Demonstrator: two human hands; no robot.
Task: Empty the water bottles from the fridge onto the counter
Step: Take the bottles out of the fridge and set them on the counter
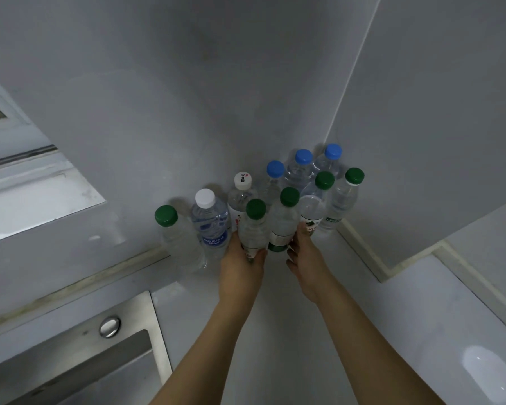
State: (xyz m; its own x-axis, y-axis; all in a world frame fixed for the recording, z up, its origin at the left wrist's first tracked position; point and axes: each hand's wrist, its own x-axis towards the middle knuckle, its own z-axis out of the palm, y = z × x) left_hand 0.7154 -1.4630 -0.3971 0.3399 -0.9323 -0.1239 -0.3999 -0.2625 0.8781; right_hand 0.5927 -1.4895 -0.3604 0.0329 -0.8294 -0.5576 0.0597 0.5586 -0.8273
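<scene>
A: Where are the bottles (278, 200)?
B: Clustered upright on the counter (289, 331), in the corner.
A: And the hands?
B: One green-capped bottle (254, 229) is gripped by the left hand (240, 267); another (283, 222) is clasped by the right hand (306, 258).

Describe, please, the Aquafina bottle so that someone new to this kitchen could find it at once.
Start at the steel sink and follow the counter to the bottles clustered against the back wall. At the cluster's left end stands a lone green-capped bottle; the Aquafina bottle is next to it on the right. It alone has a blue label, and its cap is plain white.
</scene>
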